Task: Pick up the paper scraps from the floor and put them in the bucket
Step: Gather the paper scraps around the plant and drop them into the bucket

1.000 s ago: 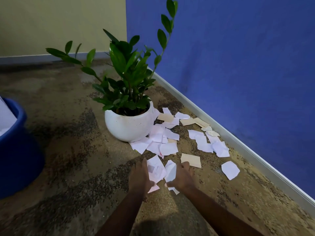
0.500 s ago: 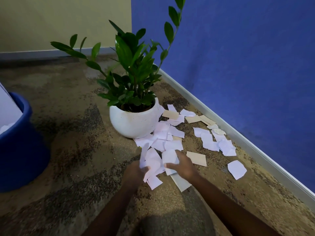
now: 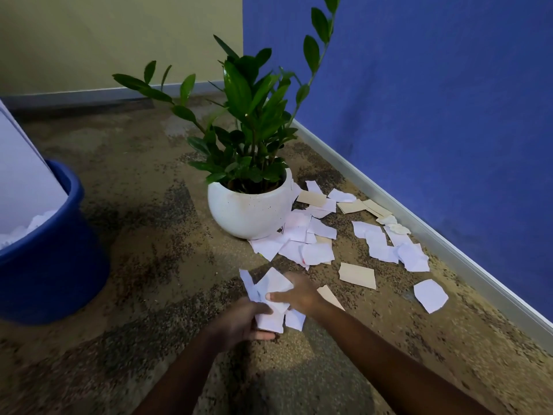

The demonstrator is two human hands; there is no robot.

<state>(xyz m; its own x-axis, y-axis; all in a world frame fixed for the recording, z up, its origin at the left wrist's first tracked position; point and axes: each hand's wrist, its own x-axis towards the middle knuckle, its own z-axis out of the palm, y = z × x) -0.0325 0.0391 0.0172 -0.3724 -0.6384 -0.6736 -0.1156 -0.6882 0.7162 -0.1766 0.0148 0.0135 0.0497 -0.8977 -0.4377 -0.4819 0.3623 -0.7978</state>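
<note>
A bunch of white paper scraps (image 3: 270,290) is pressed between both hands just above the floor. My left hand (image 3: 239,323) grips the bunch from below and my right hand (image 3: 297,295) clamps it from the right. More white and tan scraps (image 3: 311,244) lie scattered on the floor between the plant pot and the blue wall. A tan piece (image 3: 357,275) and a lone white piece (image 3: 431,295) lie to the right of my hands. The blue bucket (image 3: 51,265) stands at the left edge with white paper inside it.
A white round pot (image 3: 248,211) with a leafy green plant stands just beyond my hands, some scraps tucked against its base. A blue wall with a grey skirting board (image 3: 449,250) runs along the right. The floor is speckled brown.
My hands have gathered the scraps off the floor into one bunch and drawn it back towards me. The view has shifted, so the bucket shows more at the left.
</note>
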